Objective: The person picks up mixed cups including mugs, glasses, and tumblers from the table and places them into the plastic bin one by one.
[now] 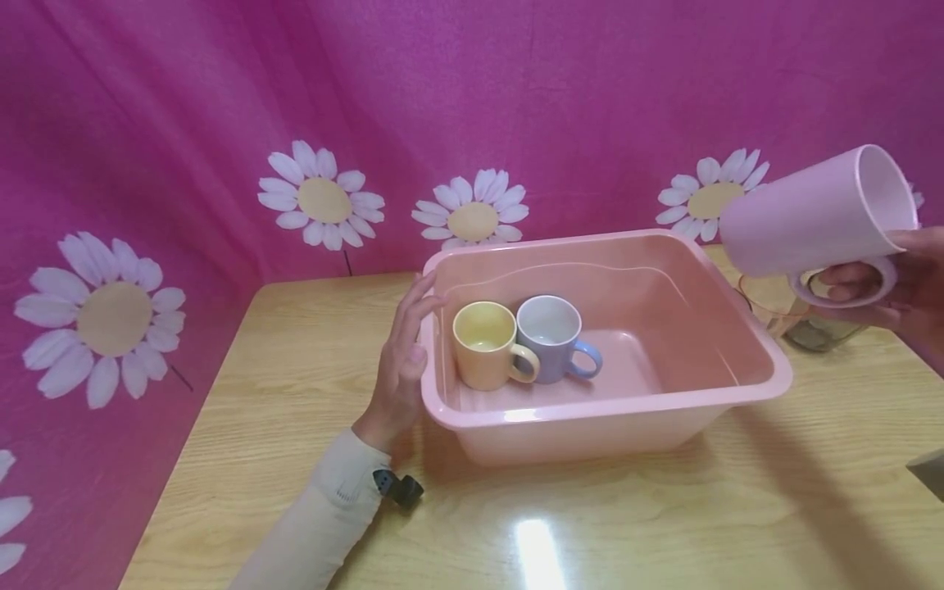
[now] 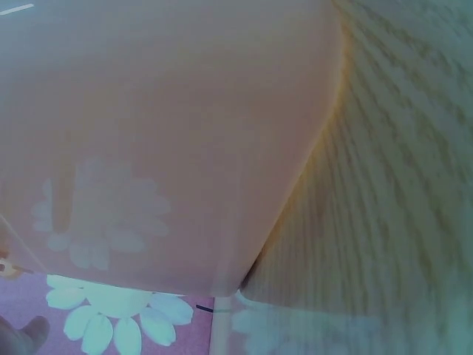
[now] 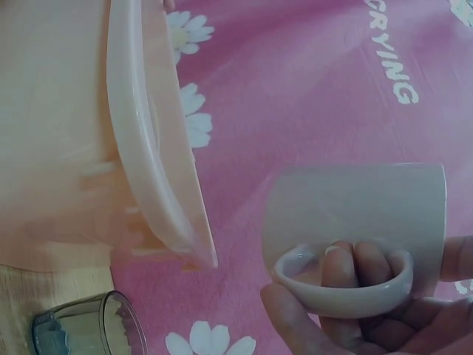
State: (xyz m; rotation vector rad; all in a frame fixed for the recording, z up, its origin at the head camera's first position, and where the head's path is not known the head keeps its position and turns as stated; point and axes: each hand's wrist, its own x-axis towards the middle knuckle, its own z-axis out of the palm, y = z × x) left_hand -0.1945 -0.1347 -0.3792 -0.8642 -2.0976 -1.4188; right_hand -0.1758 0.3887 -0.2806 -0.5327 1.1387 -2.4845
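Note:
A pink mug is held up in the air, tilted on its side with its mouth to the right. My right hand grips it, fingers through the handle and thumb by the rim; the right wrist view shows those fingers in the handle loop. Below and to the left stands a pink plastic basin. Inside, at its left end, a yellow mug and a blue-grey mug stand upright side by side. My left hand rests against the basin's left rim, fingers fairly straight.
A clear glass stands on the wooden table behind the basin's right side, partly hidden in the head view. A grey-edged object shows at the right border. A magenta daisy-print cloth hangs behind the table.

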